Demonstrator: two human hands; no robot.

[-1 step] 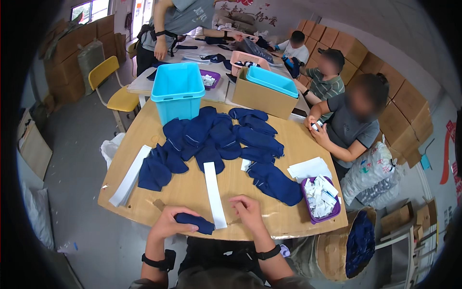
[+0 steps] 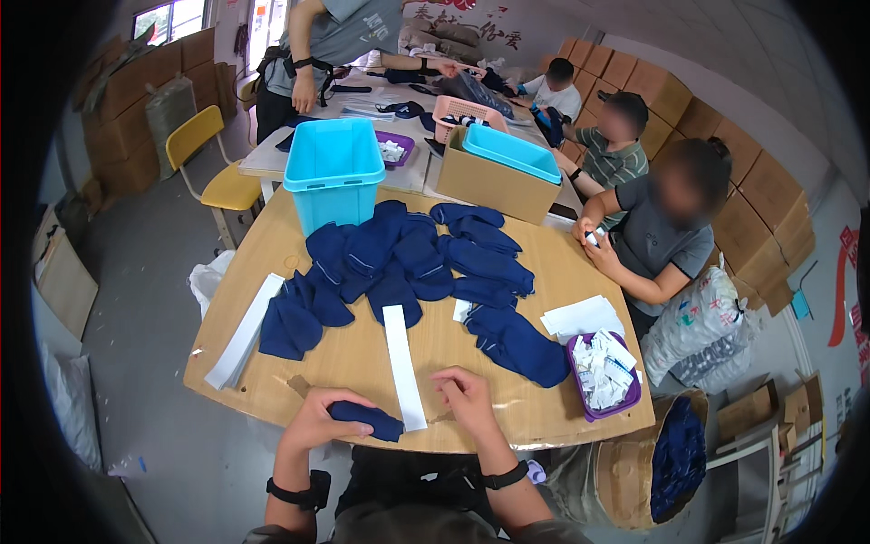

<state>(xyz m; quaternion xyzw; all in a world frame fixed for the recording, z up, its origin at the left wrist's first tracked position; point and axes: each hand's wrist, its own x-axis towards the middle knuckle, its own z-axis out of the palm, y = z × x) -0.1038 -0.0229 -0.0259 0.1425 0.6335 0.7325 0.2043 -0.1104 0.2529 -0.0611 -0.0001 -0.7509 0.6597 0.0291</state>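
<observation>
My left hand is closed round a small folded navy cloth piece at the table's near edge. My right hand hovers just right of a long white paper strip, its fingers loosely curled and apart, with nothing seen in them. The strip lies on the wood between my hands, its far end against a heap of navy cloth pieces. More folded navy pieces lie in a row right of the heap. A stack of white strips rests at the left edge.
A purple basket of small white labels stands at the right corner, beside white sheets. Behind the heap are a blue bin and a cardboard box. A co-worker sits at the right edge; a yellow chair stands left.
</observation>
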